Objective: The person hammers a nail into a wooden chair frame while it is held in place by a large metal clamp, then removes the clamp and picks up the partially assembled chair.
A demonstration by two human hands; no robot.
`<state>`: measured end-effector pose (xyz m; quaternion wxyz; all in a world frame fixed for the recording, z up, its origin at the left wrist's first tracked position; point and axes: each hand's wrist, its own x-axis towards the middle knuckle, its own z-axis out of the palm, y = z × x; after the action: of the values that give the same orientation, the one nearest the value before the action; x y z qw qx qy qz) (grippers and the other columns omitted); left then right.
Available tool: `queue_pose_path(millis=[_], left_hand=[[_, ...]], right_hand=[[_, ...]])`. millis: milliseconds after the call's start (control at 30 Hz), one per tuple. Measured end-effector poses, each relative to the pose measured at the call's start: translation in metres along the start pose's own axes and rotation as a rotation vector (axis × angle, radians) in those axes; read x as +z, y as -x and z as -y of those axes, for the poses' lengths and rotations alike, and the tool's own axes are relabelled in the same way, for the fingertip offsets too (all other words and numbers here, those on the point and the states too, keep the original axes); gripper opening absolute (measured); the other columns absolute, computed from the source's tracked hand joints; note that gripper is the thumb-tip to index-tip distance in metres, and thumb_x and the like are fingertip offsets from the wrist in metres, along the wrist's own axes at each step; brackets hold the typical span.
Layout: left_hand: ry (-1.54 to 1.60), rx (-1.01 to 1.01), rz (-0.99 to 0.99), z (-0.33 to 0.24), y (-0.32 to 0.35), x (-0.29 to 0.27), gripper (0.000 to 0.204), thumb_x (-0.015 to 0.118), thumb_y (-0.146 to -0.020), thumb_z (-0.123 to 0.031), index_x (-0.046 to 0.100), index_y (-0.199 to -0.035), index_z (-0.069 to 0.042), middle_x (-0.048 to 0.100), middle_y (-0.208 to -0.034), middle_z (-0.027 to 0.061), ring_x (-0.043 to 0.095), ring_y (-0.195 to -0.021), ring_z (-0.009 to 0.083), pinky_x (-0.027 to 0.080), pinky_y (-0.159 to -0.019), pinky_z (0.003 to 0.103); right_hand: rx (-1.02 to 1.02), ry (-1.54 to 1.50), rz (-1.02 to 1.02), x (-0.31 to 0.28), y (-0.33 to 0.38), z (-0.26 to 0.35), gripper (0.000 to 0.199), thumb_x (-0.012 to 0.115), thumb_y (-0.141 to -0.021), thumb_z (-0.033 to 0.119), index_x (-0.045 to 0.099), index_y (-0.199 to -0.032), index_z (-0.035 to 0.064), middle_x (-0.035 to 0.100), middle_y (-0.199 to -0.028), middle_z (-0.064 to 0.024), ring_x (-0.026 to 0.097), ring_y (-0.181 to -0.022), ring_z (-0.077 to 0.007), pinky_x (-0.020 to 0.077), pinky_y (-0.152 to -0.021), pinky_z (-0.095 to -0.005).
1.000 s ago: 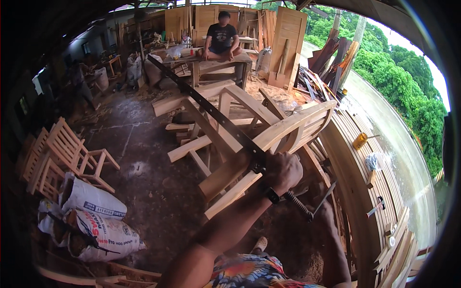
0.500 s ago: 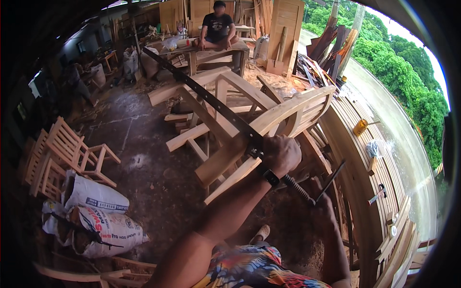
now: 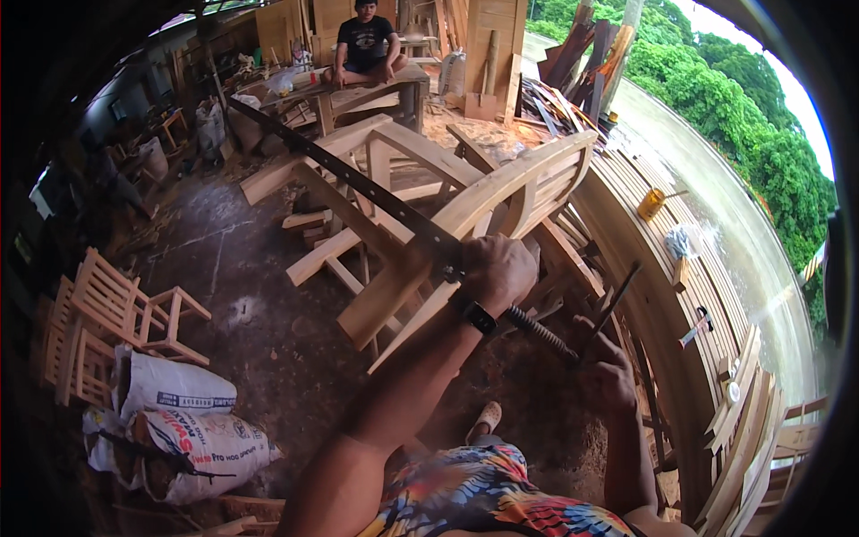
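Note:
A long black bar clamp [image 3: 344, 174] with holes along its bar lies slantwise across a pale wooden bench frame [image 3: 501, 192]. My left hand [image 3: 499, 271] is wrapped round the clamp at its near end, where the bar meets the screw. The threaded screw [image 3: 543, 331] runs from there toward my right hand [image 3: 608, 371], which is closed at the screw's end by the thin crosswise handle [image 3: 617, 300]. Part of the handle is hidden by my fingers. Under the bar, the frame's thick beam [image 3: 394, 300] points toward me.
Small slatted chairs [image 3: 112, 304] and stuffed white sacks [image 3: 201, 447] stand at left. Long planks [image 3: 644, 295] line the right, bearing a yellow container [image 3: 651, 204] and a hammer [image 3: 695, 328]. A person [image 3: 368, 45] sits on a far wooden table [image 3: 416, 80].
The whole scene has shifted left and slightly down in view. My right hand and the crosswise handle stay near the screw's end; my left hand keeps its hold on the bar clamp.

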<state>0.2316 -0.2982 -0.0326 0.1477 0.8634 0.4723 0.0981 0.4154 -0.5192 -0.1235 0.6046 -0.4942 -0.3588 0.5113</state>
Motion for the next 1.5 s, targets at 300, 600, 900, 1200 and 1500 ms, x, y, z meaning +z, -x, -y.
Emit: queue_pose_path(millis=[300,600,900,1200,1500], left_hand=[[-0.056,0.091,0.023,-0.005,-0.001,-0.001,0.028,0.056,-0.091,-0.017,0.080,-0.097,-0.005,0.077,-0.100,0.0195,0.075,-0.100,0.0337,0.058,-0.086,0.041],[-0.159,0.037,-0.089,0.007,-0.007,0.022,0.033,0.058,-0.091,-0.024,0.079,-0.110,-0.007,0.071,-0.120,0.0189,0.057,-0.122,0.0427,0.016,-0.106,0.086],[-0.219,-0.100,0.011,0.004,-0.010,0.007,0.033,0.063,-0.088,-0.028,0.077,-0.113,-0.010,0.069,-0.117,0.0163,0.060,-0.114,0.0359,0.042,-0.093,0.058],[-0.152,-0.031,0.068,-0.003,-0.012,0.007,0.034,0.069,-0.085,-0.026,0.076,-0.111,-0.006,0.069,-0.115,0.0155,0.062,-0.113,0.0350,0.044,-0.093,0.051],[-0.119,0.010,0.013,-0.003,-0.006,0.003,0.031,0.057,-0.093,-0.025,0.075,-0.110,-0.006,0.069,-0.119,0.0122,0.058,-0.120,0.0309,0.044,-0.095,0.049]], right_hand=[[0.348,0.218,0.006,0.001,0.011,-0.055,0.064,0.057,-0.081,-0.001,0.057,-0.145,0.0009,0.067,-0.082,-0.0059,0.061,-0.066,-0.0128,0.0494,-0.063,-0.0255],[-0.413,0.337,0.252,0.055,0.028,0.007,0.052,0.058,-0.088,0.007,0.060,-0.139,-0.0012,0.063,-0.138,-0.0206,0.067,-0.112,-0.0208,0.0535,-0.094,-0.0346],[0.145,0.151,-0.126,0.032,0.005,-0.027,0.068,0.055,-0.074,-0.005,0.058,-0.142,0.0001,0.048,-0.058,0.0071,0.039,-0.044,-0.0019,0.0297,-0.040,-0.0221],[0.132,-0.790,0.082,-0.007,0.001,-0.069,0.086,0.053,-0.073,0.003,0.031,-0.156,-0.0016,0.067,-0.121,-0.0191,0.045,-0.046,-0.0114,0.0410,-0.043,-0.0236],[-0.413,0.282,0.218,0.030,0.031,0.014,0.056,0.060,-0.082,0.024,0.064,-0.130,-0.0041,0.070,-0.117,-0.0250,0.069,-0.075,-0.0183,0.0558,-0.070,-0.0338]])
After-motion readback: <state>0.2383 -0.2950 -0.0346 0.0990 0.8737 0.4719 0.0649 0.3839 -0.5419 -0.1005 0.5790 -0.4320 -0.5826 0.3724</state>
